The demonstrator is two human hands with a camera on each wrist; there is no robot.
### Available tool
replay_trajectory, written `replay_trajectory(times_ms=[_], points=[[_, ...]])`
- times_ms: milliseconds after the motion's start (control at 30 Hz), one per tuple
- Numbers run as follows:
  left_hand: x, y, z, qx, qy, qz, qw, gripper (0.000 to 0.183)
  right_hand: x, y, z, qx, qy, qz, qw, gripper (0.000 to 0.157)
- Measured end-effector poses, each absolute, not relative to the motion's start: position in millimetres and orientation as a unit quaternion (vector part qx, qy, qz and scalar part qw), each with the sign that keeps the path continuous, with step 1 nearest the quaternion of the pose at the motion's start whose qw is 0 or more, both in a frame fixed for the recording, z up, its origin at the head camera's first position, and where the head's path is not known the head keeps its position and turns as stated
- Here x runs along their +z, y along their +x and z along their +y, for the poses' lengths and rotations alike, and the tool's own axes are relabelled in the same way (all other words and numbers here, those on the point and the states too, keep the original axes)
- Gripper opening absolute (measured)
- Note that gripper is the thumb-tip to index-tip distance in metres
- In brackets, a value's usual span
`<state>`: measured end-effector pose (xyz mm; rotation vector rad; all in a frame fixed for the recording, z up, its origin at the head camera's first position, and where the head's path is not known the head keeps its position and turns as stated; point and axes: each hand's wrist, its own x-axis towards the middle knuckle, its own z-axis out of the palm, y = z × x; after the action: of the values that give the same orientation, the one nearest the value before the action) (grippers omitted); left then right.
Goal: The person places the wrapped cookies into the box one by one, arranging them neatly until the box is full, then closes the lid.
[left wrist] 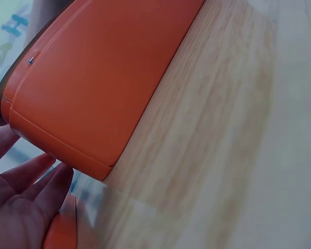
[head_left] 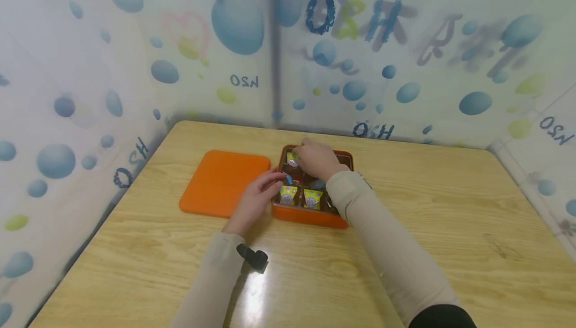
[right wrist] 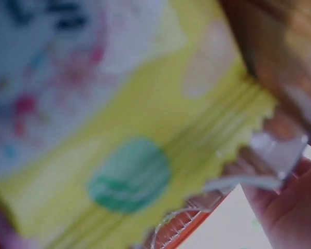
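An orange box (head_left: 310, 215) with a dark compartmented insert stands uncovered on the table. Several wrapped sweets lie in it, including a yellow-wrapped sweet (head_left: 288, 195) at the near left and another yellow-wrapped sweet (head_left: 292, 159) at the far left. My left hand (head_left: 258, 195) rests at the box's left side, fingers loosely extended against its wall and rim. Bent at the wrist, my right hand (head_left: 317, 159) reaches over the far compartments beside the far-left sweet; its fingertips are largely hidden. Close to the right wrist camera, a yellow wrapper (right wrist: 145, 140) fills much of the view, blurred.
An orange lid (head_left: 225, 183) lies flat on the wooden table (head_left: 427, 208), left of the box. White walls with blue and green bubble prints (head_left: 238, 20) stand behind the table and at both sides.
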<state>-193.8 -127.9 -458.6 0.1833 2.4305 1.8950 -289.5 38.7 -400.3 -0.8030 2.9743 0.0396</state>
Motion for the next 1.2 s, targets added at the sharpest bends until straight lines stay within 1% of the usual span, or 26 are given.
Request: replay_trajectory(times_ms=[200,433,733,1000,1067,1200], points=[[-461,-196,-128,0.606,0.063,0.793,0.018,0.027,-399,-291,40,0.006,-0.276,0.959,0.065,0.033],[-462,-195,-129,0.611,0.061,0.788,0.026,0.028,-390,-289,40,-0.011,-0.284,0.952,0.118,0.04],[-459,-196,-128,0.61,0.061,0.789,0.03,0.028,-388,-291,41,-0.011,-0.284,0.95,0.13,0.039],[-456,-197,-125,0.607,0.063,0.791,0.027,0.031,-376,-288,46,-0.06,-0.294,0.937,0.178,0.041],[-453,-196,-125,0.61,0.062,0.79,0.026,0.033,-369,-283,47,-0.079,-0.295,0.935,0.179,0.043],[-448,-196,-128,0.602,0.055,0.796,0.021,0.036,-358,-262,45,-0.121,-0.299,0.934,0.152,0.043]])
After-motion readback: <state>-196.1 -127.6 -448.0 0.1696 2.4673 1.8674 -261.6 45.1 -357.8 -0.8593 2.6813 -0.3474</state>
